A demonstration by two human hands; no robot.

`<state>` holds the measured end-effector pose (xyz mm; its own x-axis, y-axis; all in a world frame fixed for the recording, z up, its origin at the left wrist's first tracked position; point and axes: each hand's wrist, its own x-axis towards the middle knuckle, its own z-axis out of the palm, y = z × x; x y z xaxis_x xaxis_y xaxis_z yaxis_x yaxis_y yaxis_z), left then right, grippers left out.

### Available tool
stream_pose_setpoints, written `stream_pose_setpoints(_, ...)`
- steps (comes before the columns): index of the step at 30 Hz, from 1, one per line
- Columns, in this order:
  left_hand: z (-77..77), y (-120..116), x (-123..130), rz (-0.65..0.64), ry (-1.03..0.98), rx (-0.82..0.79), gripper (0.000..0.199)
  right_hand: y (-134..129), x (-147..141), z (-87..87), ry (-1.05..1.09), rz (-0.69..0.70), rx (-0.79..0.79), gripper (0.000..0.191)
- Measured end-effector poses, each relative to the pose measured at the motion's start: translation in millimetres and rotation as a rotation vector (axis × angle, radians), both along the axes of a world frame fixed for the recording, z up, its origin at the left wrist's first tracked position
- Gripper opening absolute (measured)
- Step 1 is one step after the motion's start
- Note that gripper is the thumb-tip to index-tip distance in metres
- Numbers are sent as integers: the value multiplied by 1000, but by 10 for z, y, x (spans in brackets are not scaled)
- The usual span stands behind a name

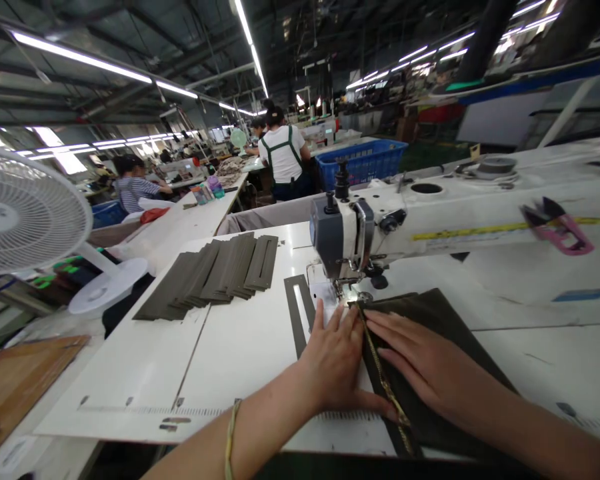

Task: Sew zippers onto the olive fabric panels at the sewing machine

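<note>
Under the sewing machine head [340, 233] lies a dark olive fabric panel [443, 327], with a gold-toothed zipper [380, 373] along its left edge. My left hand [333, 363] rests flat with fingers spread, fingertips close to the lit needle area and thumb across the zipper. On the panel, just right of the zipper, my right hand [420, 353] presses down with outstretched fingers. Beside my left hand is a flat olive piece with a long slot [299, 310], partly covered by that hand. Whether the needle is in the cloth is too small to tell.
A fanned stack of slotted olive pieces [215, 270] lies on the white table [240, 360] to the left. A white fan [105, 280] stands beyond it. Pink-handled snips [563, 230] rest on the machine arm. Behind are a blue crate [363, 163] and co-workers [285, 150].
</note>
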<state>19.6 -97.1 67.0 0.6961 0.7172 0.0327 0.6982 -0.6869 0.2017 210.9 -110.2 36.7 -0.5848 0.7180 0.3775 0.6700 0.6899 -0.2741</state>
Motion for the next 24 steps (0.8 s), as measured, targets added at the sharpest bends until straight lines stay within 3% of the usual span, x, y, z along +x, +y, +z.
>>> stream_pose_setpoints(2, 28, 15, -144, 12, -40, -1, 112, 125, -17, -179, -25, -5, 171, 42)
stream_pose_setpoints(4, 60, -6, -374, 94, -35, 11, 118, 187, -25, -329, -29, -5, 221, 51)
stream_pose_setpoints(6, 55, -114, -632, 175, 13, 18, 123, 198, -8, -440, 5, -44, 243, 56)
stream_pose_setpoints(8, -31, -315, -833, 146, 79, 40, 117, 198, 36, -551, 30, -60, 283, 57)
stream_pose_setpoints(9, -109, -434, -894, 95, 117, 82, 109, 206, 61, -616, 29, -54, 301, 58)
stream_pose_setpoints(11, -310, -655, -938, 5, 149, 316, 70, 242, 107, -766, 13, -31, 310, 59)
stream_pose_setpoints(13, -504, -793, -910, 4, 93, 528, 38, 301, 129, -904, 13, -26, 283, 60)
stream_pose_setpoints(15, -608, -819, -856, 45, -17, 577, 19, 360, 120, -978, 26, -21, 271, 59)
stream_pose_setpoints(18, -543, -694, -782, 91, -62, 404, 15, 408, 62, -924, 57, -14, 311, 58)
stream_pose_setpoints(24, -184, -312, -780, 181, -223, 169, 22, 341, -73, -584, 17, -75, 284, 51)
